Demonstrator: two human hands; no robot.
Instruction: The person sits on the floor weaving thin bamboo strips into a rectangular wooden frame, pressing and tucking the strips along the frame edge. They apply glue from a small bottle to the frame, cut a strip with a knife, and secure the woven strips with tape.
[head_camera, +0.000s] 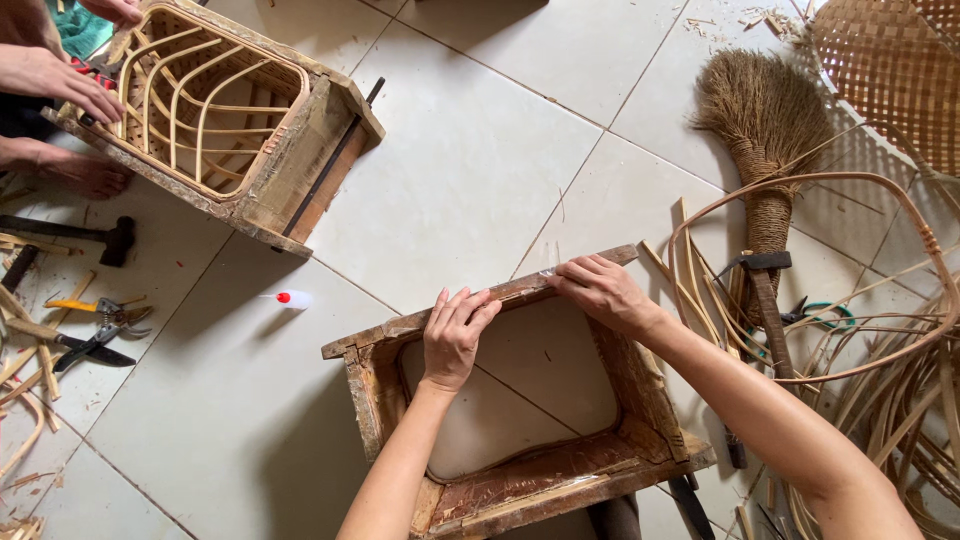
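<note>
Left hand (455, 335) flat on the far rail of a worn wooden frame (372, 400), fingers together and curled over the edge, palm down; pressing rather than clasping, nothing enclosed. Right hand (600, 290) just beside it along the same rail, fingers spread and bent over the top edge near the far corner, likewise resting, not closed round anything. Between the two hands, a short run of rough, flaking rail. Below the hands, the frame's open rectangle, showing smooth pale tile (480, 150) through it; near rail dark, scabbed and peeling.

Right of the right hand: a loop of bent rattan (905, 190), thin cane strips, a hammer (765, 290) with a wooden handle, a bristly fibre broom (765, 120) with a cord-wound neck, and a woven basket (900, 70). Left of the left hand: a small white bottle (293, 299) with a red cap. Further off, a second frame (300, 150) holding curved cane ribs, another person's hand (60, 85) on it; pliers (105, 318) and another hammer (80, 235) nearby.
</note>
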